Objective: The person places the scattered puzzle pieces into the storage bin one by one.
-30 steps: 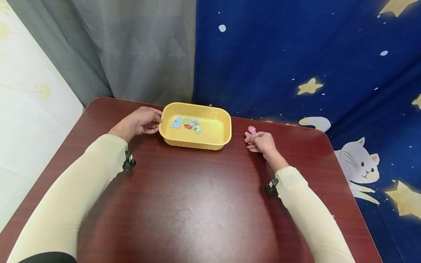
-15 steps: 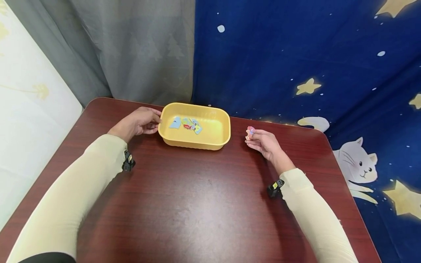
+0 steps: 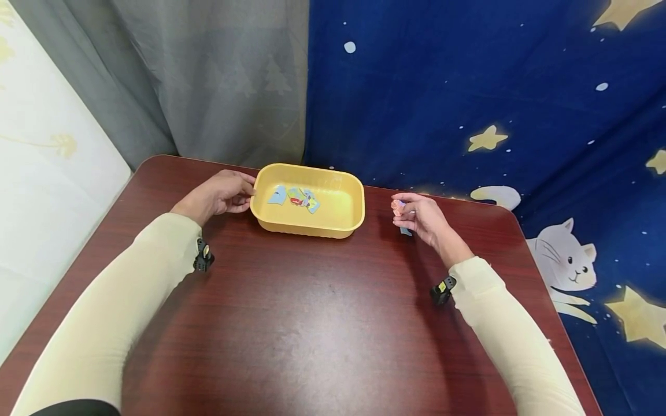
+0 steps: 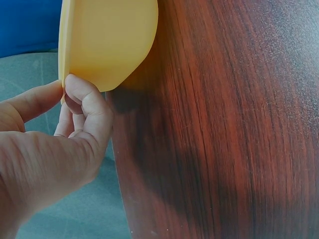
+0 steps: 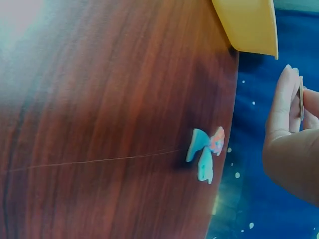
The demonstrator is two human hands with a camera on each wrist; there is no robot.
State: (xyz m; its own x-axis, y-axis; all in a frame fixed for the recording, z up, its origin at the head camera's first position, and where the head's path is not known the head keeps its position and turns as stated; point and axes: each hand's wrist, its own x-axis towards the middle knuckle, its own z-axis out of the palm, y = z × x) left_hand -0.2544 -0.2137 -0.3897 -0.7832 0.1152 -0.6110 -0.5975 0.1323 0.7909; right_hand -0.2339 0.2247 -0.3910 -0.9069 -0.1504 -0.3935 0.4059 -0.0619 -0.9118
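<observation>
At the left end of a yellow plastic basin (image 3: 340, 216), my left hand (image 3: 224, 190) pinches the rim between thumb and fingers, plainest in the left wrist view, where the hand (image 4: 65, 134) grips the edge. Flat printed puzzle pieces (image 3: 297, 196) lie in the basin's left half. To the right of the basin, my right hand (image 3: 422, 218) holds a pink-orange puzzle piece (image 3: 398, 208) above the table. In the right wrist view only the thin edge of that held piece (image 5: 301, 98) shows between thumb and fingers. Below it lie a blue piece (image 5: 198, 141), a pale green piece (image 5: 205, 167) and a pink piece (image 5: 217, 140).
The dark red wooden table (image 3: 312, 312) extends toward me, its back edge close behind the basin. A grey curtain (image 3: 229, 81) and a blue star-patterned curtain (image 3: 416, 92) hang behind it. A white patterned surface (image 3: 47, 173) stands at the left.
My right hand has raised the pink-orange piece and turned it, shifting slightly back and right. A blue piece now shows beneath that hand. The left hand keeps its grip on the basin's rim.
</observation>
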